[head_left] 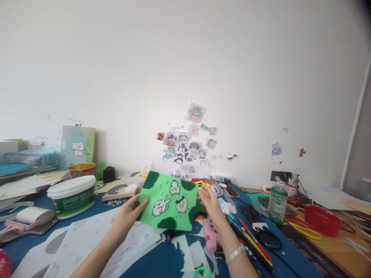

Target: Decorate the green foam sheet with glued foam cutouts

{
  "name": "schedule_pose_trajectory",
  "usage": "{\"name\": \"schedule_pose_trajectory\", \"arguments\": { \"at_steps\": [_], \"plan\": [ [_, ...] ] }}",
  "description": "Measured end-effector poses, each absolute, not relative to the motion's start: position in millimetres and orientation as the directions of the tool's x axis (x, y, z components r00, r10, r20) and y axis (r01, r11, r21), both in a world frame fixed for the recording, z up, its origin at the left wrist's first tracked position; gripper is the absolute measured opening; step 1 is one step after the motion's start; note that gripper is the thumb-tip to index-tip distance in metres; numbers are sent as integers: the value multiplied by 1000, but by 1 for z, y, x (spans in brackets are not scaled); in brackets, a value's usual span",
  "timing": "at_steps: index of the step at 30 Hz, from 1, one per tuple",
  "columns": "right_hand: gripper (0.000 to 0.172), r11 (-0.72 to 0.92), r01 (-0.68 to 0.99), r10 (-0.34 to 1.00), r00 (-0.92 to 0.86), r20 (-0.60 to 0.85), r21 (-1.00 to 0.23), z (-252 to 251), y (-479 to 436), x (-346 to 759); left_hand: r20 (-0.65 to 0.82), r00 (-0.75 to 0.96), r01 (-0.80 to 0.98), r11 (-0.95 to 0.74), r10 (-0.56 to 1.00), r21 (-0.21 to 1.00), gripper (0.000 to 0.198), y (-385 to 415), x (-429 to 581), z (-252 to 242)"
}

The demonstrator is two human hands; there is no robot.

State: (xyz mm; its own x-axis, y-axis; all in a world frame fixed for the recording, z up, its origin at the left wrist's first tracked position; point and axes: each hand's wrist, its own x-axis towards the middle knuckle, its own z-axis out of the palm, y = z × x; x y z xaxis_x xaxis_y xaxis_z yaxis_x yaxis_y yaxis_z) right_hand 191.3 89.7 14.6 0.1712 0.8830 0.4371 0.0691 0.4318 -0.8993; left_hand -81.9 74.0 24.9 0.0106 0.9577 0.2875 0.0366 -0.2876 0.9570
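A bright green card (171, 200) with dark green patches and three cut-out cartoon animal faces is held up, slightly tilted, above the table. My left hand (129, 214) grips its left edge, thumb on the front and fingers behind. At the right edge, my right hand (209, 200) has its bent fingers closed by the upper corner; part of its grip is hidden. Below the card lie white paper scraps (183, 247) and a pink glue gun (211, 235). A stack of printed sheets (87, 243) spreads beneath my left forearm.
A white-lidded tub (72, 196) and a lint roller (31, 216) stand left. Several pens (255, 243), a phone (247, 216), a plastic bottle (277, 202) and a red tape roll (323, 220) lie right. Cut-out drawings (185, 144) cover part of the wall.
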Motion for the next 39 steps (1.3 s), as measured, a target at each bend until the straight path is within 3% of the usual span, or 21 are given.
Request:
{"name": "schedule_pose_trajectory", "arguments": {
  "at_steps": [3,7,14,17,20,26,31,35,39],
  "plan": [
    [52,226,-223,971,-25,237,-948,-3,99,182,272,-36,-19,-273,962,962,48,83,-86,17],
    [49,247,-286,940,-160,300,-926,-16,102,171,245,-62,-13,-246,968,969,47,83,-85,13],
    [46,476,-215,869,-35,494,-853,-19,105,177,200,-19,123,-197,980,973,56,84,-78,9],
    [48,420,-198,890,-97,445,-885,-20,104,177,281,-96,165,-263,955,950,56,87,-78,6],
    [48,344,-140,923,-130,361,-929,-25,107,177,293,-88,99,-285,952,954,51,87,-79,7],
    [47,385,-140,920,-26,392,-912,-28,114,189,208,186,-5,-211,960,977,53,89,-76,6],
    [41,420,-137,903,-39,428,-897,-25,111,194,178,202,-31,-176,963,984,53,95,-79,-2],
    [46,433,-127,895,-63,442,-893,-20,104,194,148,281,-42,-142,948,989,53,93,-84,1],
    [38,406,-43,908,-98,408,-913,-15,94,191,173,162,62,-185,972,981,46,93,-89,4]
  ]
}}
